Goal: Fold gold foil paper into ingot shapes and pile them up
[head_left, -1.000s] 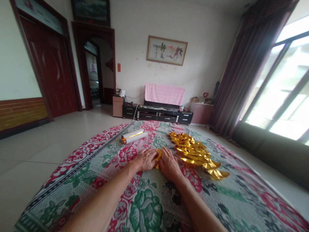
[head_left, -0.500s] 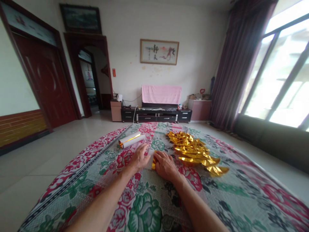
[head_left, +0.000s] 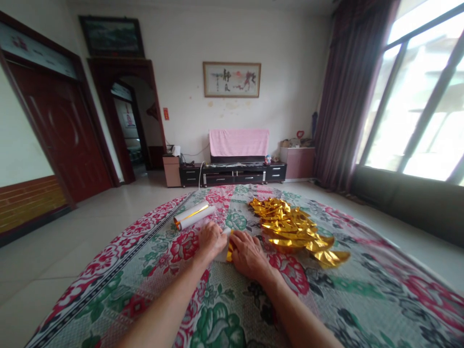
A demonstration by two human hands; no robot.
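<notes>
A small sheet of gold foil paper (head_left: pixel 229 252), white on its back and partly folded, lies on the flowered cloth between my hands. My left hand (head_left: pixel 212 240) has its fingers closed at the left side of the paper. From the right, my right hand (head_left: pixel 250 252) presses on the gold part with its fingers curled over it. Beyond my left hand rests a loose roll of gold paper (head_left: pixel 195 215), its white side outward. Right of my hands, several folded gold foil ingots (head_left: pixel 290 224) lie in an overlapping row.
The flowered cloth (head_left: pixel 152 280) covers a rounded surface in front of me. Past its far edge stands a low black TV cabinet (head_left: pixel 235 178) with a pink cloth (head_left: pixel 239 142) draped above it. A curtain (head_left: pixel 339 96) and window are at the right.
My view has shifted slightly. My left hand's fingers have drawn closer together on the paper. My right hand stays on the gold part.
</notes>
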